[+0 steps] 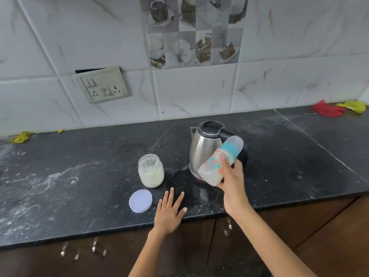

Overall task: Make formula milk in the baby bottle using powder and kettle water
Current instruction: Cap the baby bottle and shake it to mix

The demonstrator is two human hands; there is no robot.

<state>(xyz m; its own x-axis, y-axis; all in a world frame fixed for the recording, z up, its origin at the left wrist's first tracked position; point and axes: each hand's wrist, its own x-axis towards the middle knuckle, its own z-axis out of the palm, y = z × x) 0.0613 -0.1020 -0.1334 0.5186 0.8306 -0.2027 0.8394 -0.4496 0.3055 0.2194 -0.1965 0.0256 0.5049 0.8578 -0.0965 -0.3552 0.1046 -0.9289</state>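
1. Right hand raised, its grip wrapped round the tilted baby bottle before the kettle.
2. Left hand flat, released, on the surface.
3. Bottle hides the kettle's handle.

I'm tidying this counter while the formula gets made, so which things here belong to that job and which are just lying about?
Belongs to the job:
baby bottle, capped, tilted, milky, in the grip of the right hand
kettle
powder jar, open
jar lid, flat beside the left hand

Just lying about:
red cloth
yellow cloth
yellow scraps by the wall
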